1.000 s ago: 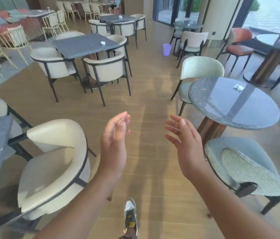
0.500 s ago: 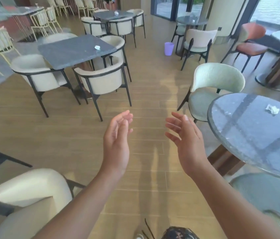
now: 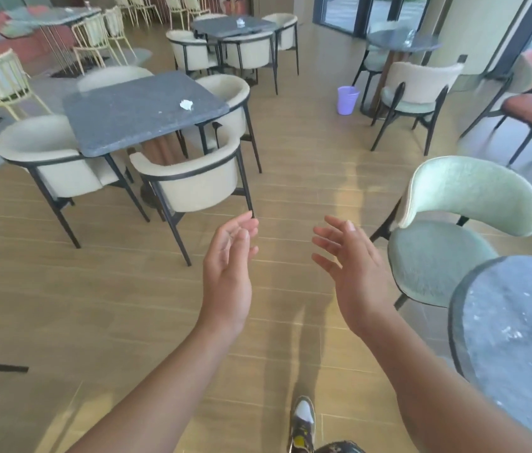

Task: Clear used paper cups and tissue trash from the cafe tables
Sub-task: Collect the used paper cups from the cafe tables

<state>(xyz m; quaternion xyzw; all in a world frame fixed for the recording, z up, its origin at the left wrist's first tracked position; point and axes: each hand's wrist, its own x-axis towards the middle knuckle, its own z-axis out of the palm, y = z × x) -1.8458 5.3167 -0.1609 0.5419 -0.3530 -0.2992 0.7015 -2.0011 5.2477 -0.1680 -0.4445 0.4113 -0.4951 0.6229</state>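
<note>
Grey stone tops the square table ahead on the left, and a crumpled white tissue lies on it close to its right corner, well out of reach. It reads as discarded trash, so I judge it the nearest target.

The left hand and right hand are both raised over the wooden floor with palms turned toward each other, holding nothing. The left fingers lie close together and bend slightly. The right fingers are straight and spread apart. With both hands free, either could pinch the tissue on arrival.

A cream chair is tucked against the table's near edge, so the reach probably has to go in beside it, at the right corner.

A purple bin stands on the floor farther off, beside a pale chair; it looks like the drop point. Small pale items sit on a far square table and on a far round table, but they are too small to identify. A round table at the right edge shows no trash on the part in view. No paper cups are clearly visible.
</note>
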